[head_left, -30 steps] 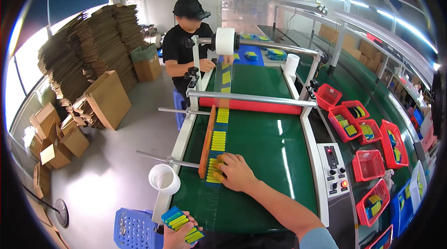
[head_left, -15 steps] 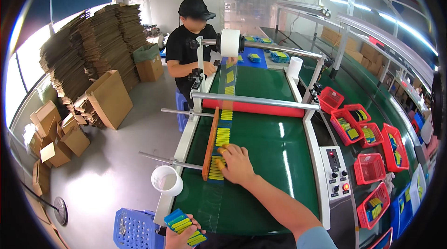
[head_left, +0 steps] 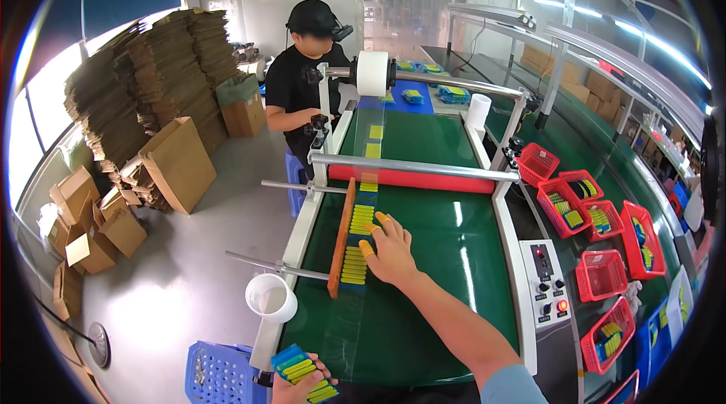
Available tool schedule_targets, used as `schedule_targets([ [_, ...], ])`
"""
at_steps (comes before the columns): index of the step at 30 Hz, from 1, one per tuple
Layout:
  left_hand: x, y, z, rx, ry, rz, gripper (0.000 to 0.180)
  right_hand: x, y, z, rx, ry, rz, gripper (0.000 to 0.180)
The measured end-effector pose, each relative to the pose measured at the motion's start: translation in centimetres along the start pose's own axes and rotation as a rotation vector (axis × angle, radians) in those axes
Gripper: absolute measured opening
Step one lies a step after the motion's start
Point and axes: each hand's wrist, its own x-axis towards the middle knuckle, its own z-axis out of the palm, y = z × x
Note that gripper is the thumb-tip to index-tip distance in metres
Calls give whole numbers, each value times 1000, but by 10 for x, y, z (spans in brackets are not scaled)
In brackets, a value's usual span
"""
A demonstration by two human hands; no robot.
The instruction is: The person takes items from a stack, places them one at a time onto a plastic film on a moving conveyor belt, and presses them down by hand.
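In my left hand (head_left: 311, 380), at the bottom of the view, is a stack of flat blue pieces with yellow-green bars (head_left: 293, 365), the fingers wrapped round it. My right hand (head_left: 392, 251) is over the green conveyor belt (head_left: 431, 283), fingers apart and holding nothing, with yellow finger covers on some fingertips. Just left of it, a row of the same yellow-barred pieces (head_left: 354, 264) lies on a clear film strip (head_left: 345, 336). An orange guide bar (head_left: 341, 241) runs along the row's left side.
A metal bar (head_left: 416, 164) and a red roller (head_left: 431, 176) cross the belt. A white film roll (head_left: 373, 74) hangs farther back, near a co-worker (head_left: 299, 86). Red baskets (head_left: 600, 274) and a control box (head_left: 546, 283) stand at right. A white tub (head_left: 271, 298) sits at left.
My right hand has moved off the row, slightly right and away from me, its fingers spreading. Pieces past the roller have shifted. The co-worker's hand has drawn back from the strip.
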Motion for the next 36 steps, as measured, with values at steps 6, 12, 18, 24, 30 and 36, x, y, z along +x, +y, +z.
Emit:
schedule_targets([
  [6, 8, 9, 10, -395, -279, -199, 63, -17, -19, -41, 208, 140, -24, 33],
  [12, 16, 1, 24, -272, -212, -243, 62, -46, -61, -79, 459, -46, -106, 34],
  [18, 28, 2, 25, -124, -215, -142, 48, -103, -93, -98, 800, -443, 79, 45],
  [24, 22, 4, 28, -131, -210, -162, 46, -129, -98, -90, 874, -529, 238, 53],
  [30, 21, -4, 8, 44, -205, -65, 35, -123, -111, -111, 687, -506, 54, 52],
  [36, 20, -4, -7, 374, -162, 66, 27, -118, -109, -105, 683, -499, 32, 43],
])
